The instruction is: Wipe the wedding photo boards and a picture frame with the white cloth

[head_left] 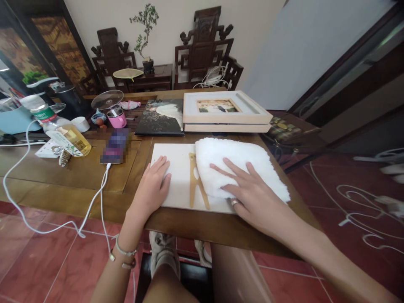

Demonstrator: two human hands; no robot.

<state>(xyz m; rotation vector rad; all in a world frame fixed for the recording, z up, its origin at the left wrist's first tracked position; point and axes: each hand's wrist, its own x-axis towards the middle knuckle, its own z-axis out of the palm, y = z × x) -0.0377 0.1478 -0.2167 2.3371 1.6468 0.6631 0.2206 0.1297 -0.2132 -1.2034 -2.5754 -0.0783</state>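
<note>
My left hand (153, 185) lies flat over the left edge of a white board (176, 185) on the wooden table, its fingers together and stretched out. My right hand (248, 191), with a ring on it, rests with spread fingers on a fluffy white towel (235, 158). The towel covers the right part of the board and reaches past it. Between my hands, tan strips (192, 185) form a narrow forked shape on the board; the towel borders their right side. I cannot tell whether they are painted or loose.
Behind the board are a dark picture panel (162, 118) and stacked light wooden frames (227, 111). To the left are a blurred-out phone (116, 145) on a white cable, a pink mug (116, 118) and a bottle of yellow liquid (59, 126). Cables (362, 210) trail over the floor at right.
</note>
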